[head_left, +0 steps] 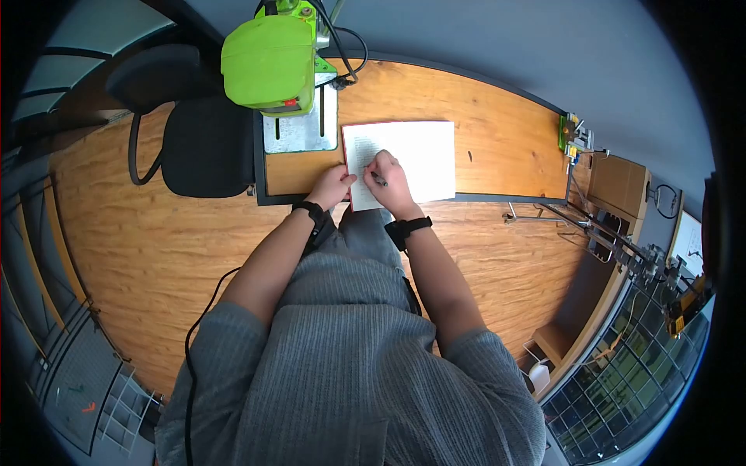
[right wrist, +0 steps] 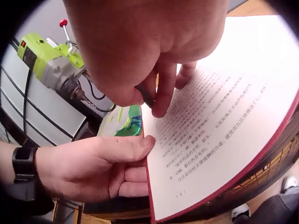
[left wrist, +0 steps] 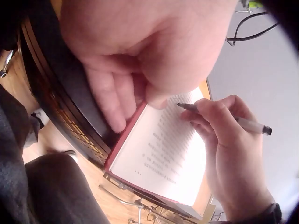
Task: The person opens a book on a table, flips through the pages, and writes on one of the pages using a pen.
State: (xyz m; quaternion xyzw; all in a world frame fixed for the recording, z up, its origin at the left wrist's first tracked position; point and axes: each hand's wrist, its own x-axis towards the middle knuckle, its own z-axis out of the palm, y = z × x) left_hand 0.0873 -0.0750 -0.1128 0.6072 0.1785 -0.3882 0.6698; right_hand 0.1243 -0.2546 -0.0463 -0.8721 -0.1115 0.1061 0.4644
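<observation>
An open book with red cover edges (head_left: 431,159) lies on the wooden table, printed lines on its left page and a white right page. My left hand (head_left: 332,188) grips the book's left edge, thumb on the page margin and the other fingers curled below the cover. In my right hand (head_left: 392,185) a pen (left wrist: 252,125) with a dark tip and pale barrel is pinched between thumb and fingers. Its tip points down at the printed text, close over the page in the left wrist view. The right hand hides part of the upper text.
A green drill press (head_left: 268,62) stands behind the book to the left, over its slotted metal base (head_left: 295,136). Beside the table's left end is a black chair (head_left: 206,147). A small green and metal device (head_left: 573,138) sits at the table's right end.
</observation>
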